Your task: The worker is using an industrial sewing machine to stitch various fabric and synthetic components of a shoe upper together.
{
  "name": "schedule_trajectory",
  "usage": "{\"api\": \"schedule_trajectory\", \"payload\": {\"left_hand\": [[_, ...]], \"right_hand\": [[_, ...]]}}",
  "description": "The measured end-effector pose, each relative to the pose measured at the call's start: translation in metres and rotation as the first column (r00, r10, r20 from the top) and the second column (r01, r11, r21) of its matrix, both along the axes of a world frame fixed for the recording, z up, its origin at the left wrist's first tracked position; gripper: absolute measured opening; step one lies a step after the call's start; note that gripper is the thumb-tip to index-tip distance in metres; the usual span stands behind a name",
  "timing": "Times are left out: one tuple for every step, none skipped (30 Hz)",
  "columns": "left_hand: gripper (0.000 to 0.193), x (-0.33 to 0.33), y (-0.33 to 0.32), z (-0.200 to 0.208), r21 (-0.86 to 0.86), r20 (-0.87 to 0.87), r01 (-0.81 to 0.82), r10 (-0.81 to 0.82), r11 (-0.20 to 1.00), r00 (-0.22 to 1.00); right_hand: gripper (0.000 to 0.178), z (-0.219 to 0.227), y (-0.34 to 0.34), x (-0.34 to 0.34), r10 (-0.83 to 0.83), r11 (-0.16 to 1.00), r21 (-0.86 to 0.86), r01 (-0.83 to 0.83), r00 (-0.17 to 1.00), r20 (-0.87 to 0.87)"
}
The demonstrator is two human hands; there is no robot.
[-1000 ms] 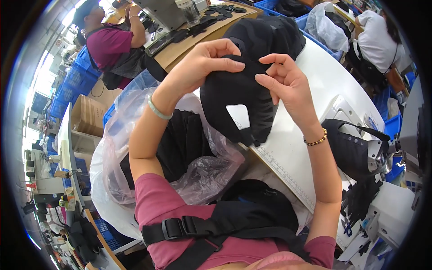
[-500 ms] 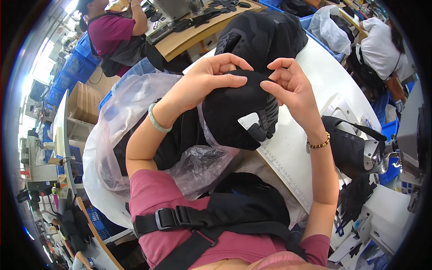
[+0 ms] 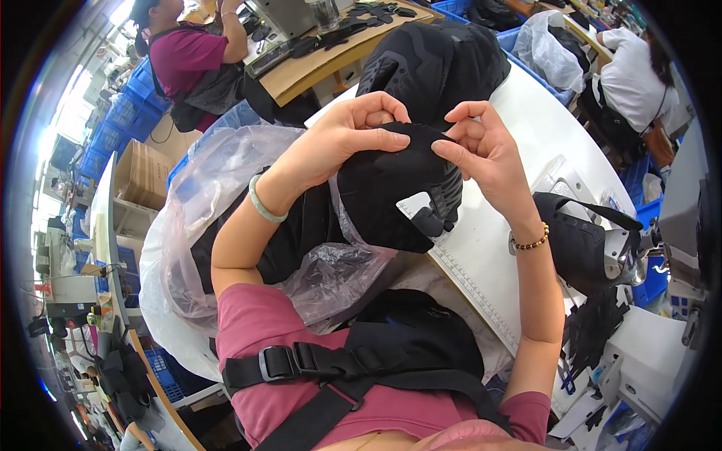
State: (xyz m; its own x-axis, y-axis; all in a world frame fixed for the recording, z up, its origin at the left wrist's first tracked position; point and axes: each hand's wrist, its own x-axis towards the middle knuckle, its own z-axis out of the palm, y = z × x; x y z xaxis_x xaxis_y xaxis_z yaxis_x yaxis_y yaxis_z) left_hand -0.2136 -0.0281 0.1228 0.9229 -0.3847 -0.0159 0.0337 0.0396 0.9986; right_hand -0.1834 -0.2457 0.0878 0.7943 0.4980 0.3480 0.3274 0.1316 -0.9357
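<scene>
A black fabric piece (image 3: 374,188) hangs between my hands over the table's near edge. It has a ridged band on its right side and a cut-out low down through which white shows. My left hand (image 3: 352,134) pinches its upper edge between thumb and curled fingers. At the same edge, a short way to the right, my right hand (image 3: 483,154) is closed with thumb and forefinger on the fabric. Just beyond my hands lies a heap of black patterned pieces (image 3: 421,68).
Left of the fabric, a clear plastic bag (image 3: 226,161) holds more black material. The white table (image 3: 556,113) carries a ruler strip along its near edge. A sewing machine (image 3: 594,233) with a black cover stands at right. Two people work farther off, at upper left and upper right.
My hands keep their pinch on the upper edge, which has dipped slightly. My right hand has shifted a little to the left.
</scene>
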Motion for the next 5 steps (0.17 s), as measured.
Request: {"api": "schedule_trajectory", "payload": {"left_hand": [[0.021,0.0003,0.0008,-0.0006,-0.005,0.010,0.002,-0.002,1.000,1.000],[0.021,0.0007,0.0011,-0.0010,-0.012,0.020,0.005,-0.005,1.000,1.000],[0.021,0.0010,0.0014,-0.0009,-0.012,0.021,0.006,-0.006,1.000,1.000],[0.021,0.0013,0.0020,-0.0007,-0.016,0.007,0.021,-0.021,1.000,1.000],[0.021,0.0013,0.0032,-0.0003,-0.019,-0.007,0.033,-0.033,0.999,0.999]], "right_hand": [[0.031,0.0002,0.0006,-0.0003,0.000,1.000,-0.005,0.000,1.000,0.003],[0.031,0.0005,0.0003,-0.0005,-0.002,1.000,-0.010,0.002,1.000,0.006],[0.031,0.0011,-0.0003,-0.0007,-0.003,1.000,-0.011,0.004,1.000,0.007],[0.033,0.0020,-0.0010,-0.0008,0.005,0.999,-0.045,-0.004,1.000,0.009],[0.034,0.0024,-0.0012,-0.0006,0.015,0.997,-0.077,-0.014,1.000,0.011]]}}
